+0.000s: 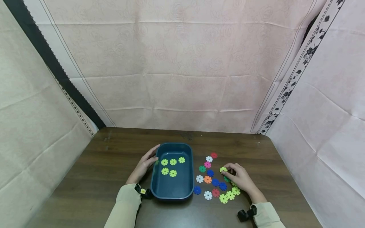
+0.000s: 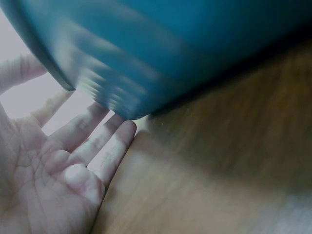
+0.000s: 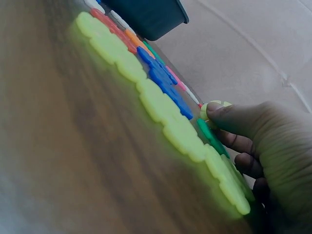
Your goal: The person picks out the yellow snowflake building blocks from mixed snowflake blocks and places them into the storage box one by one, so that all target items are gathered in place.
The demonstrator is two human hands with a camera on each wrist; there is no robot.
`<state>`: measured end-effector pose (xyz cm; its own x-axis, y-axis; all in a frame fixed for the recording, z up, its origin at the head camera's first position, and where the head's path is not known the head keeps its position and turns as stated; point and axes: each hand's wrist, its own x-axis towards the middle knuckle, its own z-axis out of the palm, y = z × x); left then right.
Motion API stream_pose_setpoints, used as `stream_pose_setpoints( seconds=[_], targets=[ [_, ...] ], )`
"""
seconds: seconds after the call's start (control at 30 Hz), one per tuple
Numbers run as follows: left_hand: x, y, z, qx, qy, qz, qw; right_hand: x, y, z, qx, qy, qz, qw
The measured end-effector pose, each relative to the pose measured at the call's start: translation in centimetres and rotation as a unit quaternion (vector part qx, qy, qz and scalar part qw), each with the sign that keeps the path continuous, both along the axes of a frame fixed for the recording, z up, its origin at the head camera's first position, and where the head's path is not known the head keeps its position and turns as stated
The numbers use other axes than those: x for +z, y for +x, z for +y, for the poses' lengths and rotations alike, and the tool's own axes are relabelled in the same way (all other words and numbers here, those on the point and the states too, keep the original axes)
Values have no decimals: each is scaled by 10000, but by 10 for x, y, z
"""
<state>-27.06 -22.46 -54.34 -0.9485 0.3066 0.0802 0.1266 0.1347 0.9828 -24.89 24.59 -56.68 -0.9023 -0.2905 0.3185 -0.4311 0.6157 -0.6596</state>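
Note:
A dark blue tray [image 1: 172, 196] stands on the table, with several yellow-green flower-shaped discs [image 1: 173, 162] lying spread on its floor. My left hand [image 1: 145, 164] is at the tray's left side, its straight fingers [image 2: 109, 151] against the outer wall and the thumb on the rim. To the right of the tray, my right hand [image 1: 239, 177] pinches a yellow-green flower disc [image 1: 223, 169] between thumb and forefinger. Below that hand lies a green disc [image 3: 210, 134], partly hidden in the head view. More yellow-green discs [image 1: 230, 195] lie in a line close to the hand.
Between tray and right hand lie loose discs: blue [image 1: 215, 182], white [image 1: 208, 195], red [image 1: 215, 193], orange [image 1: 207, 179], pink [image 1: 207, 165] and green [image 1: 202, 169]. Pale cloth [image 1: 182, 76] hangs behind the wooden table [image 1: 125, 152] and on both sides.

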Motion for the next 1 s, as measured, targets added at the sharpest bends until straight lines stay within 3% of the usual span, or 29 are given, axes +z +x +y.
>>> stream_pose_setpoints(
  seconds=[0.57, 1.0],
  targets=[
    [-2, 2, 2, 172, 122, 42, 9998, -1, 0, 1, 27, 25, 92, 10000],
    [-3, 2, 1, 137, 114, 99, 9998, 0, 1, -1, -82, -456, -52, 9989]
  ],
)
